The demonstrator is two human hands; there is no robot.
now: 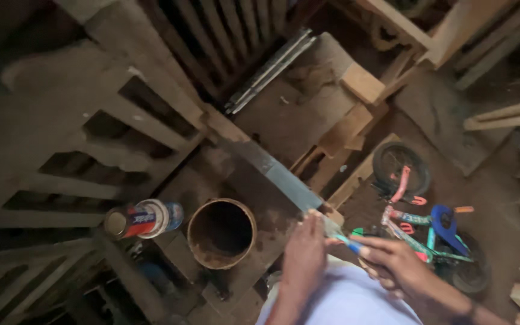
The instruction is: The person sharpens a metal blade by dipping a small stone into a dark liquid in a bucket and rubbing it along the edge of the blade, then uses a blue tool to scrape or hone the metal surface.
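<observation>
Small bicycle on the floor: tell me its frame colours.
Teal-green frame with pink and red parts on the small bicycle, seen in the head view.
</observation>
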